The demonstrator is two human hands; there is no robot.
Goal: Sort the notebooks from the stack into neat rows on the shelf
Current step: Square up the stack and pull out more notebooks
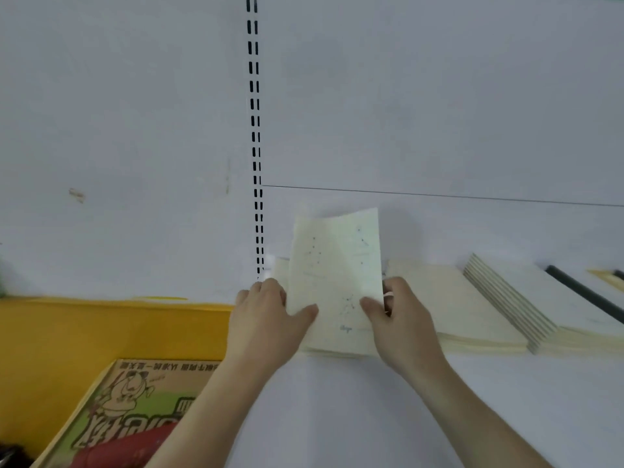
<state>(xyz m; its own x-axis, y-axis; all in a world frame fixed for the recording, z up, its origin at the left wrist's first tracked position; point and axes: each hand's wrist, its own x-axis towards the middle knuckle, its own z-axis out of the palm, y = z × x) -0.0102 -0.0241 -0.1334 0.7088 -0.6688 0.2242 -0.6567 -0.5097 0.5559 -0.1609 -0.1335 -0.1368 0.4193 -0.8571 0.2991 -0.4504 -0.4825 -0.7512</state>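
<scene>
While seemingly blurred, both hands [332, 319] grip notebook [336, 275]

The cardboard box [135, 410] bore large printed characters, upside down and too blurred to read. The notebook [334, 282] carried a small script word, also illegible.

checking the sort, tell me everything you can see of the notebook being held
The notebook is thin and pale cream, its paper-like cover printed with faint dark dotted constellation figures and a small word near the bottom edge. It is tilted up, top edge toward the back wall, and its cover bows slightly. The left hand and right hand grip its lower sides, thumbs on the cover. Its bottom edge meets a low cream pile on the white shelf.
</scene>
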